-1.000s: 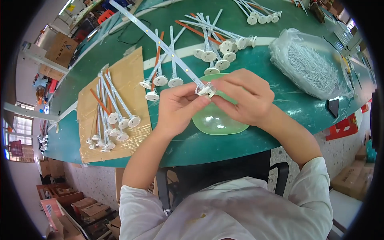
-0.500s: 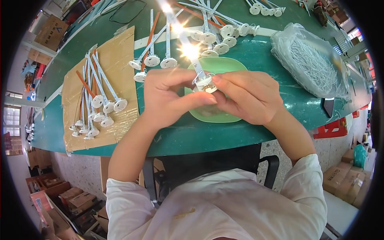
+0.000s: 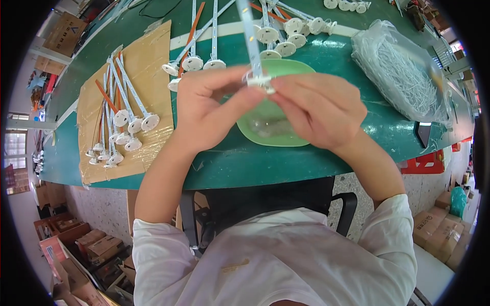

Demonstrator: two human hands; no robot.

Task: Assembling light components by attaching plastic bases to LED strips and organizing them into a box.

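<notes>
An LED strip (image 3: 251,43) on a white round base stands up between my hands, pointing away from me, with its lamps unlit. My left hand (image 3: 206,109) pinches the base from the left. From the right, the closed fingers of my right hand (image 3: 326,109) grip the base's other side. Motion blurs the fingertips and base, so details there are unclear. Below my hands sits a light green plastic bowl (image 3: 265,137) with small, blurry contents. Behind it lie more LED strips with round white bases (image 3: 268,34), several in a cluster.
On the left, a cardboard sheet (image 3: 89,148) carries several LED strips with white bases (image 3: 149,122). A clear plastic bag of white wires (image 3: 403,71) lies on the right of the green table (image 3: 224,171), near a dark flat object (image 3: 422,134). A black chair (image 3: 265,201) stands at the near edge.
The LED strip's lamps, brightly lit before, are now dark. My hands have shifted slightly upward in the picture with the strip, which now stands more upright.
</notes>
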